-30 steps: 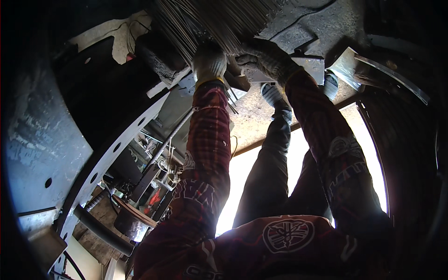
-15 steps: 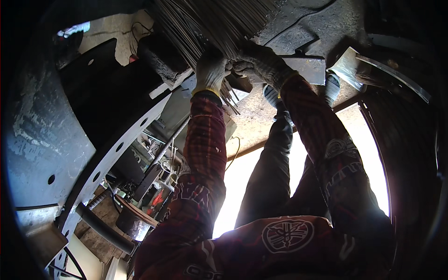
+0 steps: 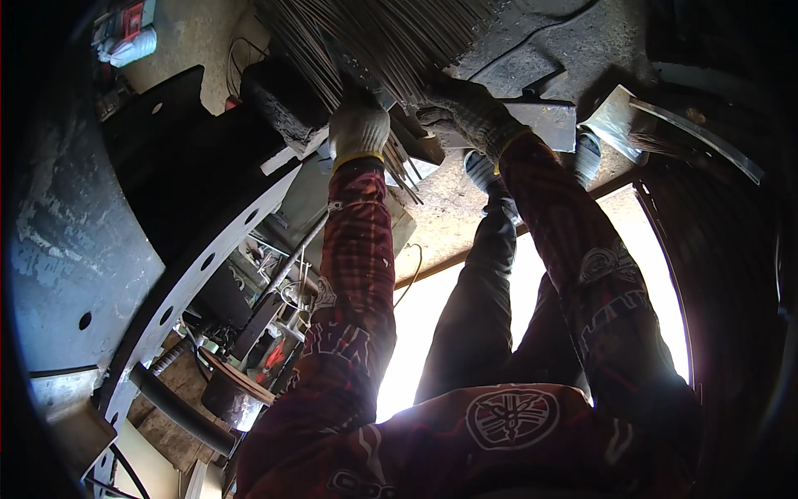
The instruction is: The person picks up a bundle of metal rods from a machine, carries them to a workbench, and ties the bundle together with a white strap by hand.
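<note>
Sleeves [image 3: 357, 258]: dark red, patterned, reaching up from the lower edge.
Left hand [image 3: 359, 133]: gloved, at the lower end of the rods [image 3: 407, 41]; fingers hidden, so I cannot tell how its grip stands.
Right hand [image 3: 474, 112]: gloved, fingers bent beside the bundle's lower right edge; whether its grip pinches anything, I cannot tell.
Rod bundle: thin, dark, at top centre, beyond both hands.
Metal plate [image 3: 544, 123]: right of the right hand.
Floor [image 3: 440, 216]: brownish, brightly lit.
</note>
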A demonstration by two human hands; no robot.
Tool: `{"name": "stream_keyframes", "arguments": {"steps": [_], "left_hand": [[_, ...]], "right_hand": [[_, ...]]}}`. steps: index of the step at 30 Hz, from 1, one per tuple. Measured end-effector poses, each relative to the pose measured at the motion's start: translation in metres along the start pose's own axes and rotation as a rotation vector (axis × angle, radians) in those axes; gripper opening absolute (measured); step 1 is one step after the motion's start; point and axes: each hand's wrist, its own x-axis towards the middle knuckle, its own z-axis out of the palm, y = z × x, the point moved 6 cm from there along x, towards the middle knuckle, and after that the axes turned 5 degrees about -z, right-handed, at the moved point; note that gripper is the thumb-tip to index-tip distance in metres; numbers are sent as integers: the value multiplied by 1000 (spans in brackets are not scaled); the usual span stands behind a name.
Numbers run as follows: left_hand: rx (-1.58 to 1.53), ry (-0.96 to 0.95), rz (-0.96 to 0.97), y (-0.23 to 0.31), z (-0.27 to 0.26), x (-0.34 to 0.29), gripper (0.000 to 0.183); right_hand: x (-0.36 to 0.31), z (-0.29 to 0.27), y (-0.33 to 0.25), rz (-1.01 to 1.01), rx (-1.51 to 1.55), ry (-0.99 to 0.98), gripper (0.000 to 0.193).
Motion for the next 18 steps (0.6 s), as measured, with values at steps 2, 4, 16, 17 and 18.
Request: {"name": "stream_keyframes", "arguments": {"steps": [2,4,16,17,18], "left_hand": [[-30,95,13,-10,0,5,40],[-34,148,11,-24,-2,11,42],[-197,120,-179,-5,-44,43,39],[-225,129,-193,-9,-45,44,38],[-221,211,-148,-13,-49,40,39]], "right_hand": [[1,5,3,13,-8,-23,43],[5,7,8,43,-20,-47,44],[6,-1,5,26,23,41,48],[7,1,5,29,12,20,48],[7,3,5,32,0,-2,48]]}}
